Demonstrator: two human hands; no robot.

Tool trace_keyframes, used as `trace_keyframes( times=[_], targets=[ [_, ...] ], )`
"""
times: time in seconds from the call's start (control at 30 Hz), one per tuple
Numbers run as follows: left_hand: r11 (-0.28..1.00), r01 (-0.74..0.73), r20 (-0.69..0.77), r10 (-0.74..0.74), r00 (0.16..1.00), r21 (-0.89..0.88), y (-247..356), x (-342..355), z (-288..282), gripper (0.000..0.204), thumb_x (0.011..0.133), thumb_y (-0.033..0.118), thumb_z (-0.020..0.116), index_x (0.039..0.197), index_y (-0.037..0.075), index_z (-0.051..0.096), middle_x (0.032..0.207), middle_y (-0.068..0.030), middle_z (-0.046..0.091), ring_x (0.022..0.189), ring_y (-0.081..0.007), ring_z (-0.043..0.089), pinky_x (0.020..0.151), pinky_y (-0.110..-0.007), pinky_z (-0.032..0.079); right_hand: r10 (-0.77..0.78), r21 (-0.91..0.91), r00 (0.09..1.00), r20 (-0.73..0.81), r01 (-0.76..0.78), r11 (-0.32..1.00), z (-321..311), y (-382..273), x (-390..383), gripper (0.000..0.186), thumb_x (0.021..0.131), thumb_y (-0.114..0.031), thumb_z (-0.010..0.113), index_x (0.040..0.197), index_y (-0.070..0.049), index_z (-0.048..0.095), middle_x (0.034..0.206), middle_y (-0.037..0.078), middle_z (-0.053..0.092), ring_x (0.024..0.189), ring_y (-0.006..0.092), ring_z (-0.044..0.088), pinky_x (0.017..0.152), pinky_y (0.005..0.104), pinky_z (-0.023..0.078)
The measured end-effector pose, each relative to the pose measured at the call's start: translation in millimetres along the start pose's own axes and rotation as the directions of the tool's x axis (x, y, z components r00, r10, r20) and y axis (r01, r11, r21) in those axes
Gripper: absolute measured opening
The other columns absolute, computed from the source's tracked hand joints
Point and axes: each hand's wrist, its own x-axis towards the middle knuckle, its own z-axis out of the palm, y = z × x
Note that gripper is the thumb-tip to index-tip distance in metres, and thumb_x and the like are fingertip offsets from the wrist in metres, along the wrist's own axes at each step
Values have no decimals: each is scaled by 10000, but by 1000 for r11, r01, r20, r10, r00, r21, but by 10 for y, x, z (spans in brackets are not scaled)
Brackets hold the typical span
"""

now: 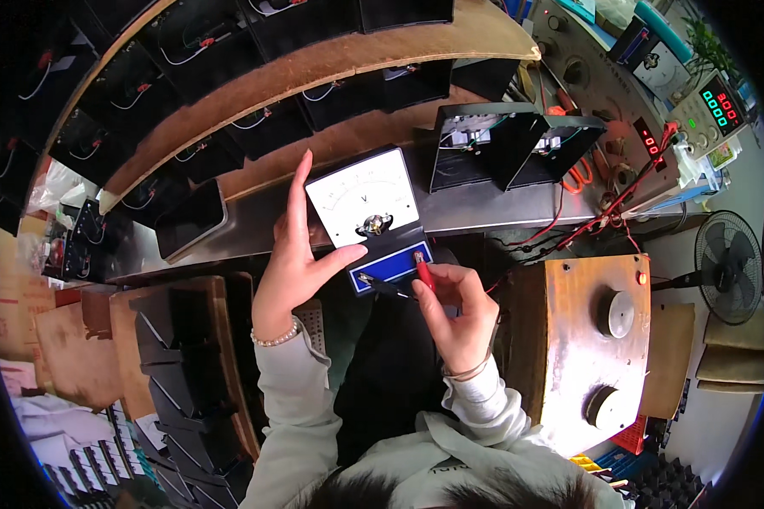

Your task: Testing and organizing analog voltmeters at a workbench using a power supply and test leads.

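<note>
A panel meter (358, 185) with a white scale, black body and blue terminal strip (386, 265) stands tilted above my lap at the bench edge. My left hand (295, 263) holds its left side, long fingers extended along the edge and thumb on the black body below the scale. My right hand (460, 314) pinches a red alligator clip (424, 276) at the strip's right terminal. A black clip (382, 287) is at the left terminal, partly behind my right fingers.
Shelves (314, 64) of black housings curve overhead. Two open housings (467, 153) stand on the steel bench (475, 212). Power supplies (705, 119) with red leads are at right, above a metal box with knobs (581, 356) and a fan (726, 267). Stacked black housings (178, 365) sit at lower left.
</note>
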Motion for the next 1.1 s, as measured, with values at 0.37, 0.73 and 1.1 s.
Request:
trace_keyframes(
  times=[0.37,0.73,1.1],
  targets=[
    [984,-21,-58,32,998,179,-1,-46,70,1183,797,30,865,1698,123,104,1361,-205,601,1195,-266,690,955,-366,604,-55,-41,998,2,55,998,-150,-22,117,182,912,43,782,1075,49,700,984,110,760,856,124,736,750,247,573],
    [955,-20,-24,28,999,297,-13,-89,46,1220,788,116,900,1704,130,94,1386,-167,572,1230,-260,594,1007,-364,556,6,-86,998,-69,-12,996,-132,50,38,249,838,-31,872,1021,0,706,851,61,704,658,90,590,619,243,499],
    [996,47,-114,-38,993,75,-37,-107,220,1185,834,63,853,1705,144,53,1380,-203,538,1222,-269,646,1030,-397,552,-5,417,1000,-24,15,909,-569,-220,-3,247,1006,-3,684,1206,14,540,1119,114,712,893,118,678,748,250,572]
  ],
)
